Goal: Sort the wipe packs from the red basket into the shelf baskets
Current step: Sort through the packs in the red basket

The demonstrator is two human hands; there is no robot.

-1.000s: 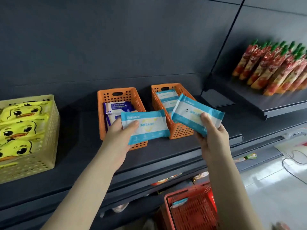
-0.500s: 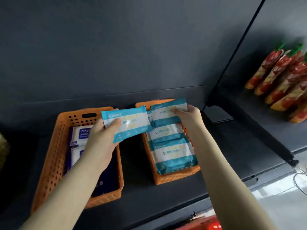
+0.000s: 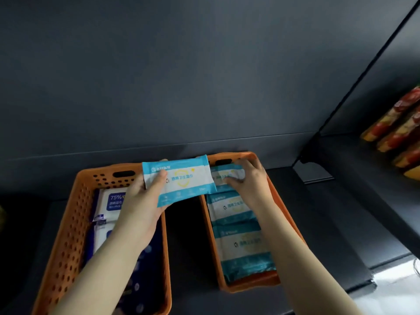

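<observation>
My left hand grips a light-blue and white wipe pack in the air, between the two orange shelf baskets. My right hand reaches into the back of the right orange basket and pinches another light-blue pack lying there. In front of that pack, two more light-blue packs lie in a row in the same basket. The left orange basket holds white and dark-blue alcohol wipe packs, partly hidden by my left forearm. The red basket is out of view.
Both baskets stand on a dark shelf against a dark back panel. Red and yellow pouches lie on the neighbouring shelf section at the right. A bright floor strip shows beyond the shelf's front edge.
The camera has moved closer to the shelf. My right hand has lowered its pack to the back of the right basket. My left hand has carried its pack to the right, toward that basket.
</observation>
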